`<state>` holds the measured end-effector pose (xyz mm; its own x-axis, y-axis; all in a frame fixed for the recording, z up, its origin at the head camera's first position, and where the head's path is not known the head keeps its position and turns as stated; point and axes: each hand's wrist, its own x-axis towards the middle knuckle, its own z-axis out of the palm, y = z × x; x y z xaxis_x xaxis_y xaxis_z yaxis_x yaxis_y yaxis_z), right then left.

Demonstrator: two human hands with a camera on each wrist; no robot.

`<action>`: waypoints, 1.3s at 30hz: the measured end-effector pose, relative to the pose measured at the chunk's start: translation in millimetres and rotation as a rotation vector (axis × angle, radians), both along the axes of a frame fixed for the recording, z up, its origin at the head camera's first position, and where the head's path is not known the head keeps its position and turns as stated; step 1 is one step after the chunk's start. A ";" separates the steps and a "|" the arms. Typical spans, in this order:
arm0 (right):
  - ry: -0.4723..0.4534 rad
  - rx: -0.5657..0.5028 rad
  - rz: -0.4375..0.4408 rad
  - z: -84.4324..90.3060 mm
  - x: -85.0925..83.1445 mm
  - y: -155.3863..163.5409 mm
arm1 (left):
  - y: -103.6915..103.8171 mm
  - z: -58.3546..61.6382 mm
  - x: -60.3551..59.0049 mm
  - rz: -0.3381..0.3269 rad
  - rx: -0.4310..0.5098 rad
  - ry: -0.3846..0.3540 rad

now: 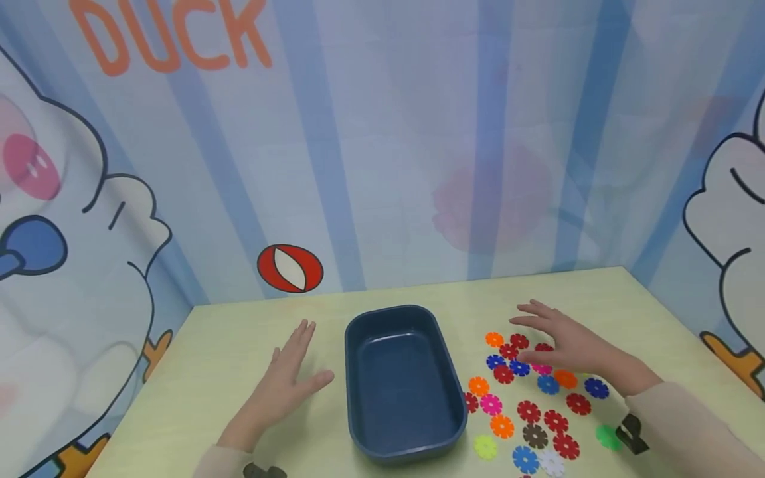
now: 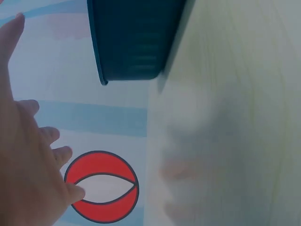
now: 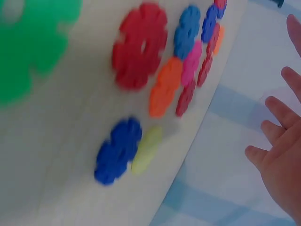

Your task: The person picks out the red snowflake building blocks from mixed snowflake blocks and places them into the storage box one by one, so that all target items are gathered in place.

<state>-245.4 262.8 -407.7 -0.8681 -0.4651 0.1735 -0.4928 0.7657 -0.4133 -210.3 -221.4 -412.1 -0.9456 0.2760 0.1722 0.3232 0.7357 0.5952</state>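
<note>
A dark blue rectangular tub (image 1: 402,382) stands empty in the middle of the pale yellow-green table (image 1: 227,345). To its right lie several flat snowflake-shaped discs (image 1: 528,411) in red, orange, blue, pink, brown, yellow, white and green. My left hand (image 1: 293,372) lies left of the tub, fingers straight, holding nothing. My right hand (image 1: 556,338) hovers over the far end of the discs, fingers spread and empty. In the left wrist view the tub (image 2: 131,42) shows beside my left hand (image 2: 28,155). In the right wrist view the discs (image 3: 141,44) lie close under my right hand (image 3: 282,136).
A cartoon-printed backdrop (image 1: 382,133) with blue stripes, a red and white ball picture (image 1: 290,268) and orange letters surrounds the table on three sides. A green disc (image 1: 607,436) lies apart, near my right sleeve (image 1: 687,425).
</note>
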 end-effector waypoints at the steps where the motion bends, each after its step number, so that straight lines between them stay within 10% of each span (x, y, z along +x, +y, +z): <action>1: -0.024 -0.008 0.009 -0.1 0.5 -4.2 | 1.5 -0.4 0.8 -0.012 0.033 -0.032; 9: -0.159 -0.058 0.074 -11.2 2.4 -26.4 | 11.2 -3.6 4.9 -0.078 0.191 -0.211; 18: -0.115 0.002 0.102 -22.5 -0.5 -29.2 | 16.1 -12.9 5.0 -0.123 0.225 -0.288; 39: -0.142 0.109 0.051 -29.3 -7.0 -31.2 | 18.5 -20.5 6.1 -0.272 0.183 -0.258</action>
<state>-252.4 231.6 -437.0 -0.8554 -0.5180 -0.0027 -0.4744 0.7854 -0.3977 -204.2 -203.0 -432.6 -0.8612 0.5082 0.0086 0.3142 0.5189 0.7950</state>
